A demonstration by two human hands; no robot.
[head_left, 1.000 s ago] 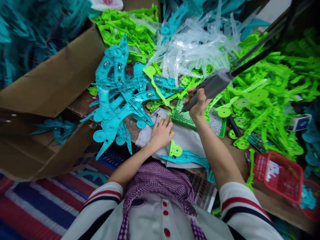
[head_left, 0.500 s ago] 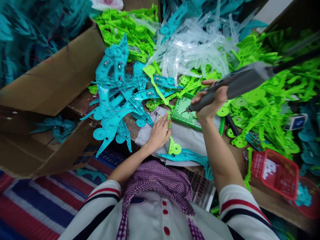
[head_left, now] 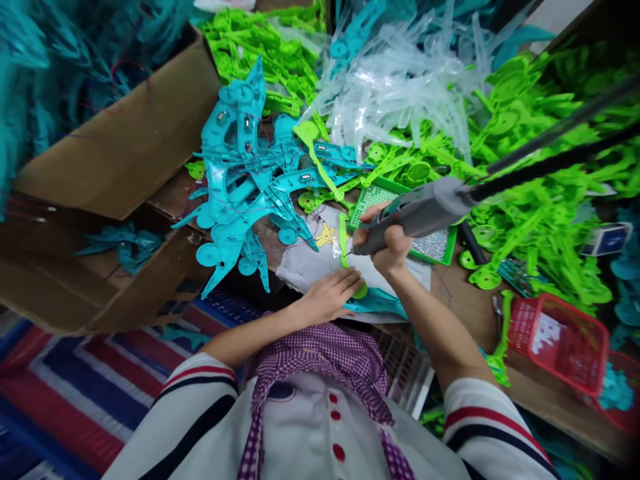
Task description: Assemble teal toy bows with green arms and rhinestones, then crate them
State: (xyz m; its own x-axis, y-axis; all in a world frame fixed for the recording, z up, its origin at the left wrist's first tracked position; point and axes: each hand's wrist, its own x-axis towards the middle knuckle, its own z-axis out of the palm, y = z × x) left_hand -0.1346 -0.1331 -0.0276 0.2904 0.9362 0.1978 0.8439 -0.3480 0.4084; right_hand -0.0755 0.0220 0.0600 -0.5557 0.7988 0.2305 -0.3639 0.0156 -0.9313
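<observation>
My right hand (head_left: 390, 250) is wrapped round a grey electric screwdriver (head_left: 430, 210), its cable running off to the upper right. The bit points down-left, close beside a bright green plastic part (head_left: 343, 237) lying upright on a pale cloth (head_left: 297, 267). My left hand (head_left: 324, 297) holds the near end of that part, fingers together over it and the thumb lower down. A blue plastic piece (head_left: 383, 303) lies just below, partly under my right forearm. Behind the screwdriver stands a green perforated tray (head_left: 453, 247) with small silvery screws in it.
Blue assemblies with thin wires (head_left: 235, 173) are heaped at left, beside an open cardboard box (head_left: 125, 133). Clear plastic pieces (head_left: 395, 87) and green parts (head_left: 550, 187) pile up behind and at right. Red baskets (head_left: 595, 353) stand at the right edge.
The screwdriver has moved left and down, from over the tray to the green part. My left hand has slid toward me, onto the part's near end, uncovering its upper length.
</observation>
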